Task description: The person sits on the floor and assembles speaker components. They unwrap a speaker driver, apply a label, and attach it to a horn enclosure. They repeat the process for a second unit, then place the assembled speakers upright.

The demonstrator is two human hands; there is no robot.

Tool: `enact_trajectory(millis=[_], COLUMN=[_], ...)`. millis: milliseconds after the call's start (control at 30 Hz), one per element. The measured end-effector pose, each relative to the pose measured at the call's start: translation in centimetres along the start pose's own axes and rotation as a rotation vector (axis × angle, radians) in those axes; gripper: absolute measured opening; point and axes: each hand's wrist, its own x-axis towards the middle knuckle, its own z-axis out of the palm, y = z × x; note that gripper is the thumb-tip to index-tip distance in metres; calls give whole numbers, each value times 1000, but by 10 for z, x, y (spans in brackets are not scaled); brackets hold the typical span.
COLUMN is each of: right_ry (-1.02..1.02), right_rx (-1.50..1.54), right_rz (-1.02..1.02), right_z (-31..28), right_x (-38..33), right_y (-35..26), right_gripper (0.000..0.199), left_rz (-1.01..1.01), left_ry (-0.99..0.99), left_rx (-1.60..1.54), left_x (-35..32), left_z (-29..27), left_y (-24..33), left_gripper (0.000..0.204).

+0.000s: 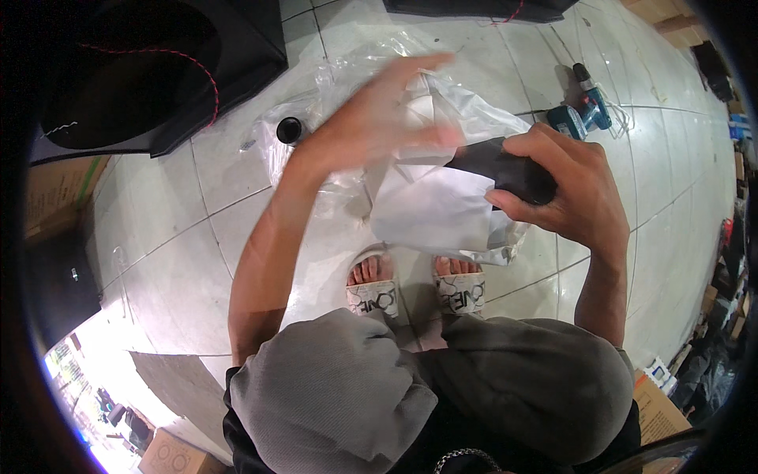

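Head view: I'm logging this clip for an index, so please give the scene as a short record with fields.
Setting: white tiled floor, person seated, sandalled feet below the hands
Left hand: open, blurred, at a clear plastic bag
Right hand: gripping a black object half inside the bag
Nearby: blue cordless drill, small black cylinder, black speaker cabinet

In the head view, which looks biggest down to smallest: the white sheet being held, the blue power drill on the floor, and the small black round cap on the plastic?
1. White sheet, though it is held nearer the camera, which enlarges it.
2. Blue power drill.
3. Black round cap, clearly the smallest.
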Motion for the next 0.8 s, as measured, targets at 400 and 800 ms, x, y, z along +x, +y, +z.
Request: enact_trajectory(millis=[400, 800], right_ry=[0, 1008], right_rx=[-244, 205], right_rz=[-198, 368], right_z=[19, 20], right_x=[-31, -44], right_y=[-26, 30], right_gripper=[44, 38], left_rz=[-245, 117], left_ry=[317, 303], left_rx=[322, 438], left_x=[7, 17], left_z=[5, -6], left_y=[-1, -26], left_gripper=[47, 26])
